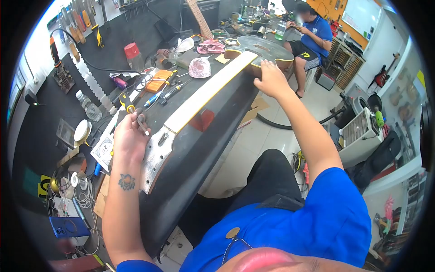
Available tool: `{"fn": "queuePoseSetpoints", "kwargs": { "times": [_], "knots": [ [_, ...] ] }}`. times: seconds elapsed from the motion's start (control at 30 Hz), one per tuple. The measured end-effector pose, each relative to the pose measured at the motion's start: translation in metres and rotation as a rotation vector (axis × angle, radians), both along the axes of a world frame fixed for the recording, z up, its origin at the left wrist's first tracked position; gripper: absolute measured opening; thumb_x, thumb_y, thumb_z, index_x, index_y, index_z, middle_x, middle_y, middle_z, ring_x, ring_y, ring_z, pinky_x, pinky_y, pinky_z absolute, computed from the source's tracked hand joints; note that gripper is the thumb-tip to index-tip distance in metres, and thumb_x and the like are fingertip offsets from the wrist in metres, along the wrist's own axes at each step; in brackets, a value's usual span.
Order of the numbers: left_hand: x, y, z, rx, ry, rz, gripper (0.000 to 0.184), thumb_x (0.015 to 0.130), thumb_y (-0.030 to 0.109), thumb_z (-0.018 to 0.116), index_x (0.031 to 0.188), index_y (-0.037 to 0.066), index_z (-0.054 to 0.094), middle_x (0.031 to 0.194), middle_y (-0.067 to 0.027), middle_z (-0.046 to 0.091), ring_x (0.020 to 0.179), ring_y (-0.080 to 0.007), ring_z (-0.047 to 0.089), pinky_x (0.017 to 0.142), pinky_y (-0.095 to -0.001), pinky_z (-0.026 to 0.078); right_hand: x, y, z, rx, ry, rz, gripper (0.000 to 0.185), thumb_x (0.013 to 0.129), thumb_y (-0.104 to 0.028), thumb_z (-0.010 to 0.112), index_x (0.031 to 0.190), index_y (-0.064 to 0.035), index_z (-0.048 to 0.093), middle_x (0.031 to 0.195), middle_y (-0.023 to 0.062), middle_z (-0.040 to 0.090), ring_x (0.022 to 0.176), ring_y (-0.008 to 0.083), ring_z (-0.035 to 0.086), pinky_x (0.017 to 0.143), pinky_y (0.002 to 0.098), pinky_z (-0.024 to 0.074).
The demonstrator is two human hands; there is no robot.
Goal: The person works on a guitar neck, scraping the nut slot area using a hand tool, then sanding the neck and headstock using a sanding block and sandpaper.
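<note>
An electric guitar lies along the bench edge, its dark body (260, 46) with cream binding at the far end. Pale covering, like tape, runs over the fretboard (213, 90). The worn, whitish headstock (158, 152) has several holes and points towards me. Beside it, my left hand (129, 136) is closed around a tool with a yellow-and-black handle (126, 102); a small grey piece with a white tip shows at its fingers. My right hand (271, 80) rests on the body near the neck joint, fingers stretched out flat and thumb apart.
Screwdrivers (172, 92), an orange wooden block (161, 80), a pink-white cup (200, 67) and a red-capped bottle (132, 56) crowd the dark bench. A plastic bottle (89, 106) and wire spools stand left. A seated person in blue (317, 34) works beyond the guitar.
</note>
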State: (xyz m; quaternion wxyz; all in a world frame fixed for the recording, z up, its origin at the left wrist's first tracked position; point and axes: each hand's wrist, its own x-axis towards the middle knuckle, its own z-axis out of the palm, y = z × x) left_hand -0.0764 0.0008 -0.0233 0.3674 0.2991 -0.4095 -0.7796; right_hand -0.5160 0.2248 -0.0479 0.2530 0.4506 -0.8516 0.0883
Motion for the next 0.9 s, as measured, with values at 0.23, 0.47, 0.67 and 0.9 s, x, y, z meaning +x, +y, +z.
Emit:
{"fn": "queuePoseSetpoints", "kwargs": {
  "times": [0.23, 0.47, 0.67, 0.9],
  "knots": [
    [-0.001, 0.006, 0.004, 0.000, -0.003, 0.006, 0.023, 0.103, 0.022, 0.057, 0.119, 0.007, 0.066, 0.093, 0.0009, 0.065, 0.083, -0.0130, 0.060, 0.079, -0.0356, 0.049, 0.017, -0.019, 0.003, -0.011, -0.017, 0.045, 0.083, 0.083, -0.033, 0.070, 0.148, 0.0134, 0.048, 0.153, 0.0334, 0.051, 0.146, 0.0425, 0.048, 0.125, 0.0455, 0.0364],
    [0.001, -0.011, -0.012, -0.023, 0.026, -0.057, 0.022, 0.103, 0.021, 0.058, 0.118, 0.007, 0.066, 0.093, 0.0016, 0.067, 0.081, -0.0120, 0.060, 0.079, -0.0355, 0.049, -0.040, -0.017, 0.036, 0.150, -0.342, -0.116, 0.088, 0.103, -0.060, 0.047, 0.147, 0.0154, 0.049, 0.155, 0.0370, 0.047, 0.145, 0.0436, 0.049, 0.120, 0.0453, 0.0412],
    [0.001, -0.007, -0.008, -0.028, 0.026, -0.053, 0.021, 0.103, 0.019, 0.058, 0.117, 0.007, 0.067, 0.091, 0.0014, 0.067, 0.080, -0.0117, 0.060, 0.077, -0.0353, 0.049, -0.127, -0.044, 0.006, 0.258, -0.291, 0.013, 0.087, 0.109, -0.058, 0.039, 0.149, 0.0185, 0.043, 0.157, 0.0425, 0.040, 0.150, 0.0488, 0.040, 0.126, 0.0477, 0.0325],
    [0.002, -0.002, -0.005, -0.015, 0.014, -0.043, 0.020, 0.102, 0.018, 0.061, 0.115, 0.006, 0.068, 0.090, 0.0006, 0.067, 0.078, -0.0122, 0.058, 0.076, -0.0344, 0.048, -0.064, -0.005, 0.013, 0.123, -0.341, 0.113, 0.086, 0.111, -0.057, 0.035, 0.159, 0.0142, 0.032, 0.166, 0.0348, 0.033, 0.159, 0.0422, 0.028, 0.131, 0.0433, 0.0216]
  ]
}}
